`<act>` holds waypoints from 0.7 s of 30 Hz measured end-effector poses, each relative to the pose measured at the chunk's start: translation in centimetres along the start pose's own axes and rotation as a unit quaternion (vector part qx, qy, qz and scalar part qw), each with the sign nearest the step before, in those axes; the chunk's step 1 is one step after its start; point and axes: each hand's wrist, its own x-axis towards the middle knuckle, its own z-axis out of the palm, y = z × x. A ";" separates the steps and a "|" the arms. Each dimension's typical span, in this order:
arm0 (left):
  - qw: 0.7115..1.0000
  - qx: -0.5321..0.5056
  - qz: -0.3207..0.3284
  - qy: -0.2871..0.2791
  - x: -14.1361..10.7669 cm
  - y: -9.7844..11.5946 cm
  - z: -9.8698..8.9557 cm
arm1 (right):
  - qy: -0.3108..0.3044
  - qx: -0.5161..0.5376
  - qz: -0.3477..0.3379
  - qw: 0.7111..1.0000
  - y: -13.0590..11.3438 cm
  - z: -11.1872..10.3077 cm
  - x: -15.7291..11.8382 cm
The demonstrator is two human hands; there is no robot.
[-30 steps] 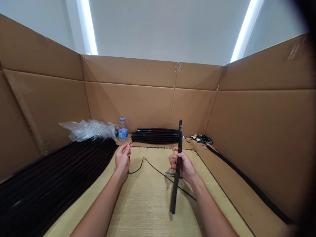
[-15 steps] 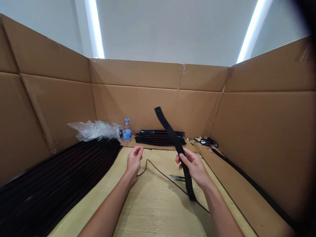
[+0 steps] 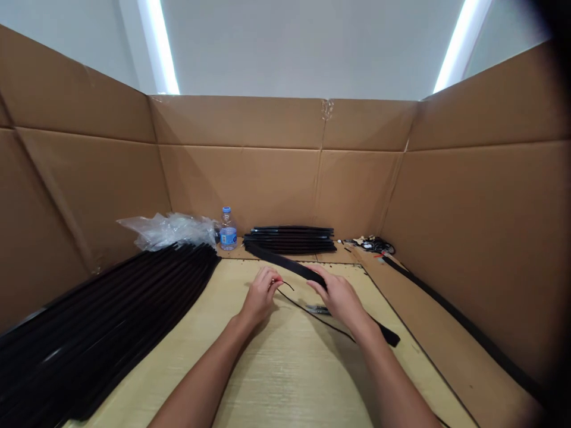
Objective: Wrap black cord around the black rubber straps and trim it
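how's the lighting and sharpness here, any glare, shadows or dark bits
Head view: light strips at the top glare white; head view: soft shadows fall on the yellowish surface near the left hand and right hand; head view: a blurred dark patch covers the upper right corner; head view: the black strips at left look nearly detail-less.

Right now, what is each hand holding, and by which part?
The left hand pinches the thin black cord near one end, between thumb and fingers. The right hand grips the flat black strip around its middle.
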 end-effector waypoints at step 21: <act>0.989 0.130 0.058 0.036 -0.4 1.7 1.1 | -0.050 -0.106 0.050 0.992 0.0 2.1 0.2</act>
